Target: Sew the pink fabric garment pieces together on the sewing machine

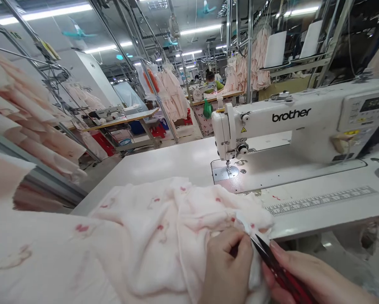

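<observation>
Along the near edge of the counter (158,160): scissors (273,262), black blades, red handles; long axis slanting, tips pointing forward-left at pale pink printed fabric (145,249). Right hand (311,270): fingers closed round the handles. Left hand (228,259): fingers bunched, pinching fabric just beside the tips. Fabric heaped on the counter, spreading left. Brother sewing machine (265,122) beyond, to the right; ruler strip (322,200) before it.

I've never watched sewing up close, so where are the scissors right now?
In the head view, the scissors are at the lower right, in the right hand, their tips beside the left hand and the pale cloth.
</observation>
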`<state>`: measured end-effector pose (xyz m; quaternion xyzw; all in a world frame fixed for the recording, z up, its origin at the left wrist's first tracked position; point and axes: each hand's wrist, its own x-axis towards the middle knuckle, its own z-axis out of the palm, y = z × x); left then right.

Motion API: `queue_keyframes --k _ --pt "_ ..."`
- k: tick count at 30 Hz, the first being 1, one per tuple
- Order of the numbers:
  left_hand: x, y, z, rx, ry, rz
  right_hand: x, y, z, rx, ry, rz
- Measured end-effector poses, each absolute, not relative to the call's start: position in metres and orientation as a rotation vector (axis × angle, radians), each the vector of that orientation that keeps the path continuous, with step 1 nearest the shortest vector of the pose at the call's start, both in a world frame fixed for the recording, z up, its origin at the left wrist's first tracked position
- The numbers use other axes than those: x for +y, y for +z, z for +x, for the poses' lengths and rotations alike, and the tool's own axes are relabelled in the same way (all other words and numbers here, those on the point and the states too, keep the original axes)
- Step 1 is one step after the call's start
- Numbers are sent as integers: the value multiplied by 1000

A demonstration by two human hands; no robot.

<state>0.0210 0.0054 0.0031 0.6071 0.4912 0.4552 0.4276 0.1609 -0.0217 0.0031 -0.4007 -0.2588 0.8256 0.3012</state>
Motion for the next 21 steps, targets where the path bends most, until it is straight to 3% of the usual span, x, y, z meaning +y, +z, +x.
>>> queue_keyframes --k 21 --pt "0 -16 25 1262 1203 1889 -19 11 164 -912 2091 -1104"
